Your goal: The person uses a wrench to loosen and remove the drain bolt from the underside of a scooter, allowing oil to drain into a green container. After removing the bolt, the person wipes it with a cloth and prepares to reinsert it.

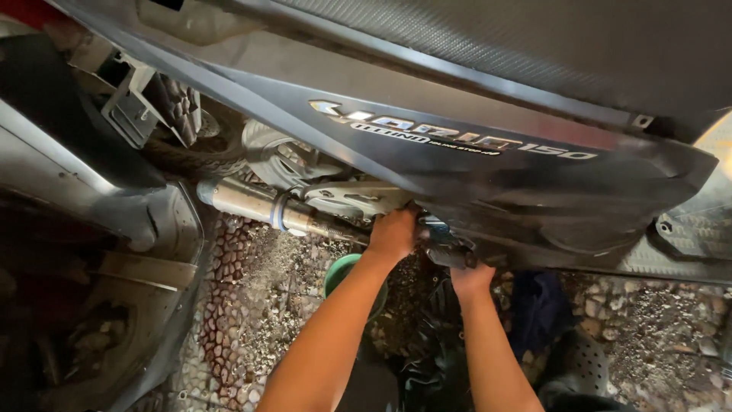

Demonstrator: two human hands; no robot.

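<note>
Head camera looks steeply down, close above scooter's side panel (457, 145).

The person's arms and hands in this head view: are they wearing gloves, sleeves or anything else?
Both are bare. The left hand and the right hand wear no gloves, and no ring shows on the fingers in view. Both forearms are uncovered from the wrist down to the bottom edge of the picture: no sleeve, no watch, no wristband. The right hand's fingers are hidden under the dark scooter body panel.

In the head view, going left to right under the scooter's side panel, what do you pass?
Exhaust pipe → green bowl → left hand → right hand → dark blue cloth, all over the pebbled ground.
</note>
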